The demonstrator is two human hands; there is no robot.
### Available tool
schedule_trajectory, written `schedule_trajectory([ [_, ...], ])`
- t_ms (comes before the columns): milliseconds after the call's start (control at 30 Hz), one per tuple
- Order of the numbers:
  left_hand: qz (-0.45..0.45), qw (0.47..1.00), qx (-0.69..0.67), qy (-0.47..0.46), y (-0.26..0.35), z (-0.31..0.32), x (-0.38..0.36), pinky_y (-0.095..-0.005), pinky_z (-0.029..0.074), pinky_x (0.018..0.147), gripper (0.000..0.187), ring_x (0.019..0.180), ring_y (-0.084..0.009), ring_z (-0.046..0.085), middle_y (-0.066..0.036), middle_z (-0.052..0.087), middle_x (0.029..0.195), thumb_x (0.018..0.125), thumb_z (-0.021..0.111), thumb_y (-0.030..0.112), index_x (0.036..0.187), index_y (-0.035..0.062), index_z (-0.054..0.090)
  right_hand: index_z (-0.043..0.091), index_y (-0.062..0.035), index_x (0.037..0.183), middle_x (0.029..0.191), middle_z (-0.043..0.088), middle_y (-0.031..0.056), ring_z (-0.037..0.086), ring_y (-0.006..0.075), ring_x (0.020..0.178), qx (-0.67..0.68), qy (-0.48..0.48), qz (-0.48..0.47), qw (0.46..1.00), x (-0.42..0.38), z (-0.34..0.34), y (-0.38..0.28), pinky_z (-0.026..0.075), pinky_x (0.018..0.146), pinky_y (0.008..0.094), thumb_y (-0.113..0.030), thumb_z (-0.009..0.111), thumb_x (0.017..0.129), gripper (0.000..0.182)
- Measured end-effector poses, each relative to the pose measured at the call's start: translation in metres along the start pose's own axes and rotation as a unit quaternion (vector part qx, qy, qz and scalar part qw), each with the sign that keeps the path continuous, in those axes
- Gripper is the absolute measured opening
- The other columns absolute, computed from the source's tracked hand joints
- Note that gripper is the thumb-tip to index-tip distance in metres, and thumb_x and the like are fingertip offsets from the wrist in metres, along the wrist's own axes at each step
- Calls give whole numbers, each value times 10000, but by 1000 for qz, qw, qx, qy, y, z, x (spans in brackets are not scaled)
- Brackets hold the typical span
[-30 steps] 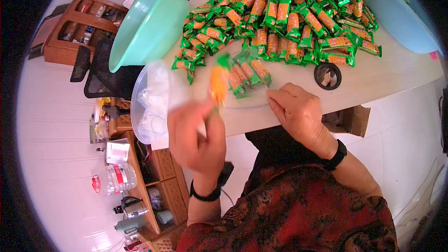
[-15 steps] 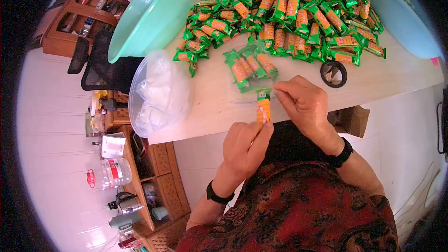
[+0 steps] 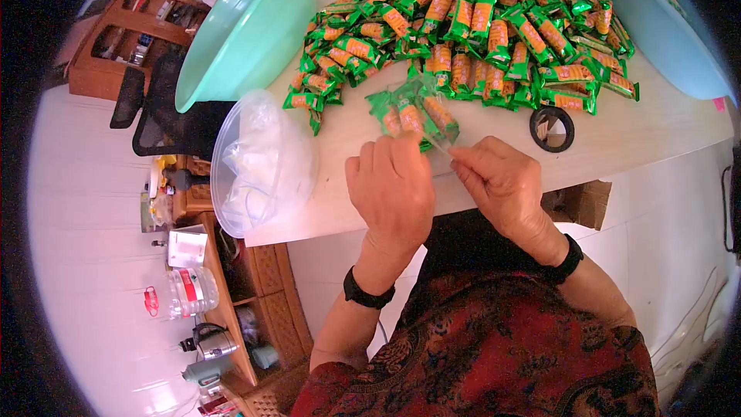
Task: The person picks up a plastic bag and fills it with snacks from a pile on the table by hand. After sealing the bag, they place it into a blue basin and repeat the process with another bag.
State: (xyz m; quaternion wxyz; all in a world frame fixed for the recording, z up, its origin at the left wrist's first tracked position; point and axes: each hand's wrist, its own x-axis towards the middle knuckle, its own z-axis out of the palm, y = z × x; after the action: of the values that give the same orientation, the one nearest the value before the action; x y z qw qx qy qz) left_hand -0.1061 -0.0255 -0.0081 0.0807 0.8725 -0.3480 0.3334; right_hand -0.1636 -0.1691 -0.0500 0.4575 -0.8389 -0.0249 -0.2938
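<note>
Our right hand (image 3: 498, 185) pinches the bag (image 3: 441, 144); we cannot tell what our left hand (image 3: 392, 189) holds. Should that pinch slip, the bag could spill its packets (image 3: 411, 119).

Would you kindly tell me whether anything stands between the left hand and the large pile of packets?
Yes: the clear bag with packets inside lies straight ahead, between the left hand and the pile. The right hand, pinching the bag's edge, is off to one side.

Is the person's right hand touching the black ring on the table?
Apart. The head view shows a strip of tabletop between the right hand and the black ring.
</note>
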Motion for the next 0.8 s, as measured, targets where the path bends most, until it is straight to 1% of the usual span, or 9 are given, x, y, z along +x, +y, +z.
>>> schedule_trajectory([
  [67, -56, 998, 30, -20, 3, -1, 11, -366, 304, 577, 266, 652, -218, 490, -34, 498, 736, 763, 617, 53, 1029, 59, 623, 682, -126, 949, 770, 599, 77, 626, 298, 691, -12, -9, -11, 1000, 1, -1, 0, 507, 573, 398, -138, 702, 790, 161],
  [400, -8, 985, 104, -140, -7, 3, 29, -390, 340, 599, 304, 726, -254, 539, -72, 571, 803, 748, 639, 116, 1046, 53, 647, 671, -135, 920, 730, 558, 67, 608, 287, 656, -30, 14, -37, 999, 1, 2, 0, 490, 525, 401, -140, 686, 792, 128],
  [467, -12, 970, 35, -239, -11, -9, 37, -443, 410, 661, 309, 786, -294, 576, -90, 582, 814, 739, 660, 124, 1043, 69, 664, 710, -104, 925, 749, 607, 66, 621, 268, 652, -49, -16, -20, 998, 1, -3, -3, 501, 556, 358, -94, 725, 774, 152],
  [567, -82, 957, -97, -261, -11, -22, 50, -482, 451, 744, 294, 852, -318, 584, -105, 583, 835, 739, 662, 110, 1030, 69, 670, 709, -107, 926, 751, 605, 60, 622, 269, 653, -58, -21, -25, 998, 0, -3, -3, 506, 555, 365, -94, 719, 772, 154],
  [600, -78, 958, -95, -258, -11, -20, 55, -482, 451, 744, 294, 852, -318, 584, -105, 583, 835, 739, 662, 110, 1030, 69, 670, 709, -107, 926, 751, 605, 60, 622, 269, 653, -59, -16, -27, 998, 1, -3, -3, 506, 555, 365, -94, 719, 772, 154],
  [667, -19, 973, -127, -192, -12, -12, 65, -431, 472, 825, 321, 980, -358, 579, -172, 611, 1080, 782, 645, 86, 1101, 54, 660, 704, -108, 924, 748, 602, 57, 623, 269, 655, -47, -18, -26, 998, 0, -3, -3, 509, 551, 371, -87, 715, 762, 164],
  [700, -16, 973, -127, -190, -11, -3, 71, -431, 472, 825, 321, 980, -358, 579, -172, 611, 1080, 782, 645, 86, 1101, 54, 660, 704, -108, 924, 748, 602, 57, 623, 269, 655, -48, -16, -27, 998, 0, -4, -3, 509, 551, 371, -87, 715, 762, 164],
  [767, 128, 988, -52, -76, -8, 17, 84, -458, 450, 846, 201, 1081, -338, 529, -163, 521, 1293, 803, 594, 44, 989, 20, 665, 699, -105, 921, 741, 596, 58, 624, 269, 655, -45, -18, -34, 998, 0, -4, -3, 507, 546, 372, -77, 712, 754, 171],
  [800, 130, 987, -53, -74, -5, 21, 89, -458, 450, 846, 201, 1081, -338, 529, -163, 521, 1293, 803, 594, 44, 989, 20, 665, 699, -105, 921, 741, 596, 58, 624, 269, 655, -47, -16, -34, 998, 1, -3, -2, 507, 546, 372, -77, 712, 754, 171],
])
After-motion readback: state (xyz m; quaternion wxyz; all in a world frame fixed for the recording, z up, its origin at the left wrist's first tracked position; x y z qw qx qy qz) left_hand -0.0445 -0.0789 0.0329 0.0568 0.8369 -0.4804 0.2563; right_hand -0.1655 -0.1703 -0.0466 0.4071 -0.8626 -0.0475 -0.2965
